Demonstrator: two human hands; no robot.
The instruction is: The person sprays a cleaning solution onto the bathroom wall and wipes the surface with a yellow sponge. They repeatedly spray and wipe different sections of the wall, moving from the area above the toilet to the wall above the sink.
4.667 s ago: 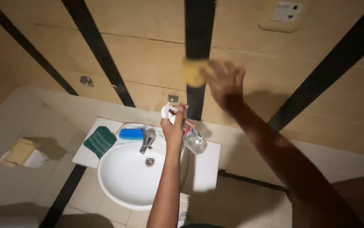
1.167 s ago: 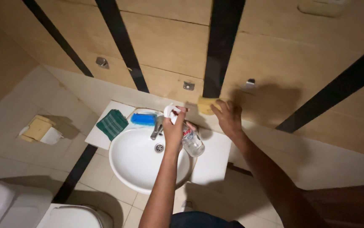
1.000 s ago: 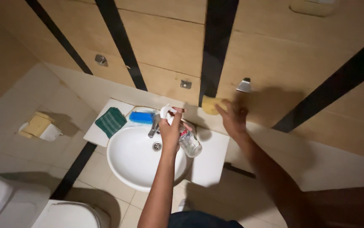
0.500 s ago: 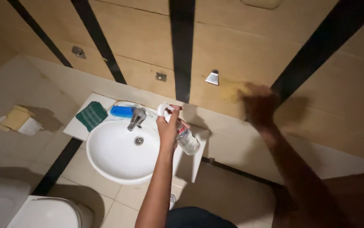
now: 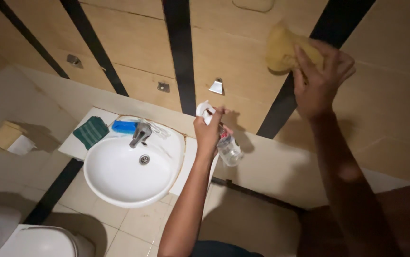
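1. A bathroom wall (image 5: 133, 45) of tan tiles with black stripes fills the upper view; pale tiles run below it and a white sink (image 5: 119, 183) stands against it.
2. The right hand (image 5: 320, 78) presses a yellow sponge (image 5: 285, 47) flat on the tan tile, high up and just beside a black stripe. The fingers spread over the sponge's lower right part and hold it against the wall.
3. The left hand (image 5: 208, 132) is closed around the neck of a clear spray bottle (image 5: 226, 145), held upright in front of the wall above the sink's right edge. Its white nozzle points toward the wall.
4. Judging from this, the wiping of the wall looks to be mid-way: no foam, streaks or wet marks show clearly in the dim light, so how much tile is cleaned cannot be told.
5. The sponge lies up and to the right of the bottle, well apart from it.
6. On the sink ledge lie a green cloth (image 5: 91, 132) and a blue block (image 5: 124, 126) beside the tap (image 5: 139, 134). A toilet (image 5: 33, 240) shows at the lower left, a paper roll (image 5: 7, 138) further left.
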